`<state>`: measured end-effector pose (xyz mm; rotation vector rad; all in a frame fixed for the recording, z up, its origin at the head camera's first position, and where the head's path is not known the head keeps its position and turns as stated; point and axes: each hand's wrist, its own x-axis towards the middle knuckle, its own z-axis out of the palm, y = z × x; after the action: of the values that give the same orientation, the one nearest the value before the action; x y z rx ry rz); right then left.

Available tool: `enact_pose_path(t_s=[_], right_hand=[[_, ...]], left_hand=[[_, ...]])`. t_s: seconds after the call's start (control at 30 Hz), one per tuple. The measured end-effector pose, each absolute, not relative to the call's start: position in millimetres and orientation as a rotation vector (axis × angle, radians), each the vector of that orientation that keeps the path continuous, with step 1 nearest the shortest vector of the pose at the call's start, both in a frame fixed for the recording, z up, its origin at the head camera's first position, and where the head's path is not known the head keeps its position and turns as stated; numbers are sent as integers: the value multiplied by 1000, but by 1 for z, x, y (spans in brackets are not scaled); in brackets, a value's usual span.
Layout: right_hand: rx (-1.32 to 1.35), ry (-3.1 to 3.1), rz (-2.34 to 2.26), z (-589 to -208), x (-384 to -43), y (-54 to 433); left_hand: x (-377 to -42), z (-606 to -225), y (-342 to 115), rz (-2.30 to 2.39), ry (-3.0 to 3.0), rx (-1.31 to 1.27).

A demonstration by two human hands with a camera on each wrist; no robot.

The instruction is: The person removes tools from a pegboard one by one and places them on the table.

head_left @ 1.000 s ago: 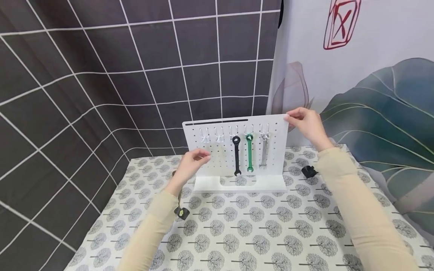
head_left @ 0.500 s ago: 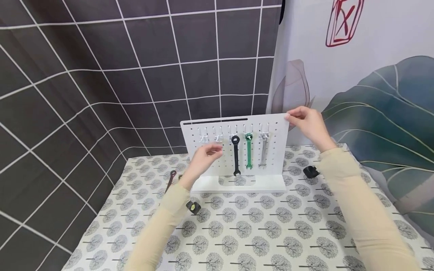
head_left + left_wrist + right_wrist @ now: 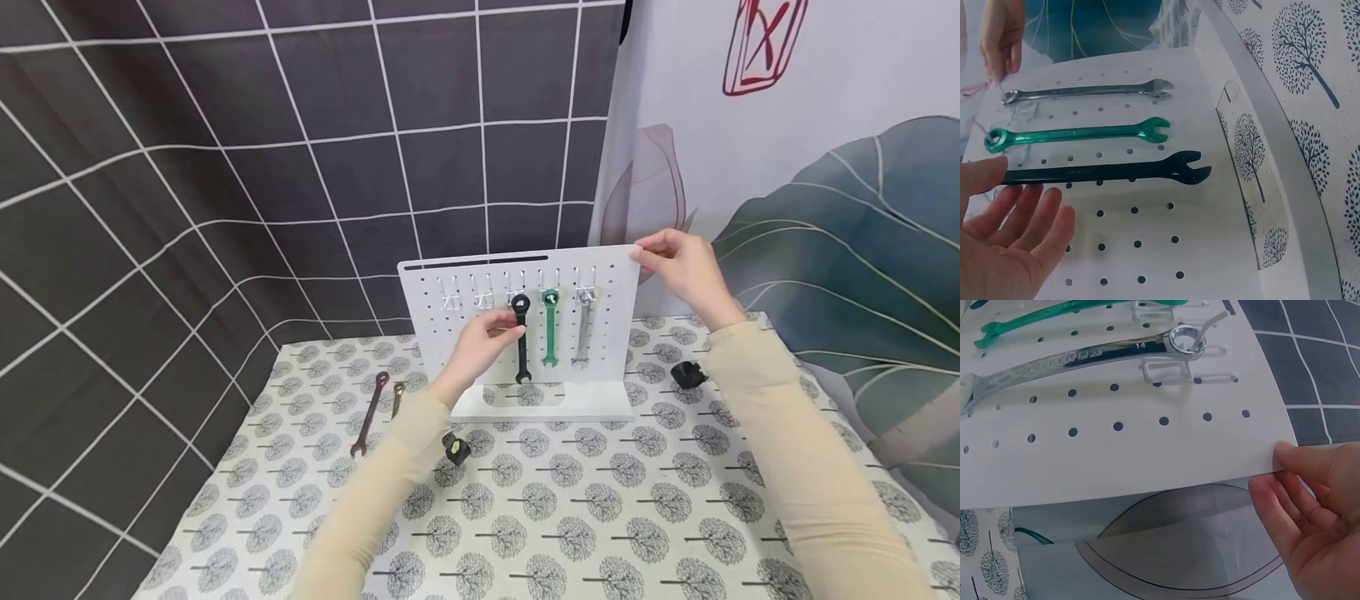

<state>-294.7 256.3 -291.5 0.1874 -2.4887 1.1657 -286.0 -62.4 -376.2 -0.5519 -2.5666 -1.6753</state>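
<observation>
A white pegboard stands upright on its base, with three combination wrenches hanging from its wire hooks. My left hand has its thumb and fingers around the upper shank of the black wrench; in the left wrist view the thumb lies on one side of that wrench and the fingers on the other. To its right hang the green wrench and the silver wrench. With thumb and fingers, my right hand pinches the board's top right corner, plainly seen in the right wrist view.
Two bare wire hooks are at the board's left. On the tree-print tablecloth lie a dark reddish wrench and a small brass-coloured wrench, the latter partly behind the left sleeve. A dark grid curtain hangs behind.
My left hand has moved right, past the bare hooks, to the black wrench and taken hold of it. The wrenches on the table have come into view. My right hand stays on the corner.
</observation>
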Motion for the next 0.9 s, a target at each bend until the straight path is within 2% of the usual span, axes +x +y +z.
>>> enact_pose_path(t_s=[0.9], right_hand=[[188,-2486,1180,-294,-297,258]], left_hand=[[-293,-386,-53,-1889,-2447,-517]])
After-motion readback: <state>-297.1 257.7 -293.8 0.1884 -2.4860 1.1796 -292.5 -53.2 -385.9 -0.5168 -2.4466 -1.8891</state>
